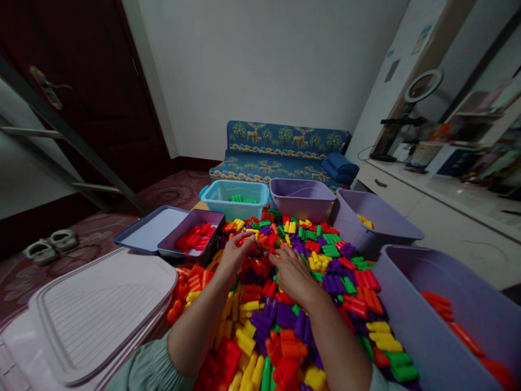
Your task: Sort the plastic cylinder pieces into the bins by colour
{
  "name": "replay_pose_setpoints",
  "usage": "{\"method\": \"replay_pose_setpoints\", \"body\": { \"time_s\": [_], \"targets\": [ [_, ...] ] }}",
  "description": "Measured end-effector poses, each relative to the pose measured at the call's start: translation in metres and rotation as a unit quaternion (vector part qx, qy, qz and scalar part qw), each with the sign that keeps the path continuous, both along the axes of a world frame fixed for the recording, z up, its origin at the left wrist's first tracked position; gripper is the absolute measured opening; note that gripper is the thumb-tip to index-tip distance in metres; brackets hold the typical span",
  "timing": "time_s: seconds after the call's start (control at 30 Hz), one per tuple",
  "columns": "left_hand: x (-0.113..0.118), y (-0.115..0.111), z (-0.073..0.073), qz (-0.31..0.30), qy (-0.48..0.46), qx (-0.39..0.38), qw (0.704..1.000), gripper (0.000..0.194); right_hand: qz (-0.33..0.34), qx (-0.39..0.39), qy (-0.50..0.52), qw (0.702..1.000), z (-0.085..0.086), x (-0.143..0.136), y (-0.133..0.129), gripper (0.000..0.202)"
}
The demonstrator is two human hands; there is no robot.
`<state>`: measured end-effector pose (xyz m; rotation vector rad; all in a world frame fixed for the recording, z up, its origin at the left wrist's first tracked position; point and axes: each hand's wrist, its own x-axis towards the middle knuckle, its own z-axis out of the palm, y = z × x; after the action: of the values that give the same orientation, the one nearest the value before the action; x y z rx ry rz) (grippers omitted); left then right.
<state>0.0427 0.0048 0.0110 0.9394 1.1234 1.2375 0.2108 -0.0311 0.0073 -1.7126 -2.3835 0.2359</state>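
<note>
A wide heap of bullet-shaped plastic toy blocks [260, 317] in red, yellow, green, purple and orange spreads beneath both hands. My left hand [236, 252] reaches over the heap's middle, its fingers apart and bent slightly down at red blocks. Beside it, my right hand [291, 269] lies palm down on the blocks with its fingers stretched out. No block is visibly gripped in either hand, though the undersides of the fingers are hidden. Red blocks [197, 237] lie in a shallow purple box [173, 247] left of my left hand.
Behind the heap stand a light blue bin [211, 203] with green blocks and a purple bin [301, 206]. At right, another purple bin [378, 236] holds yellow blocks; a nearer bin [411, 304] holds red ones. Pale lids [106, 309] lie left. A sofa [277, 157] stands behind.
</note>
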Motion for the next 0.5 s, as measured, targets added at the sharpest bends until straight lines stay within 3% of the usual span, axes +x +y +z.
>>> {"method": "replay_pose_setpoints", "body": {
  "time_s": [0.17,0.3,0.4,0.5],
  "targets": [
    [-0.001,0.001,0.000,-0.054,-0.114,-0.010,0.992,0.045,-0.024,0.002,-0.001,1.000,-0.004,-0.001,0.003,0.054],
    [-0.002,0.002,0.002,-0.075,-0.220,-0.039,0.972,0.039,-0.042,0.058,0.033,0.997,-0.001,0.000,0.008,0.050],
    [-0.004,0.002,0.005,-0.093,-0.278,-0.059,0.954,0.037,-0.013,0.096,0.037,0.995,0.002,-0.001,0.017,0.057],
    [-0.005,0.001,0.007,-0.100,-0.314,-0.073,0.941,0.034,0.011,0.068,0.009,0.998,0.005,-0.005,0.030,0.063]
  ]
}}
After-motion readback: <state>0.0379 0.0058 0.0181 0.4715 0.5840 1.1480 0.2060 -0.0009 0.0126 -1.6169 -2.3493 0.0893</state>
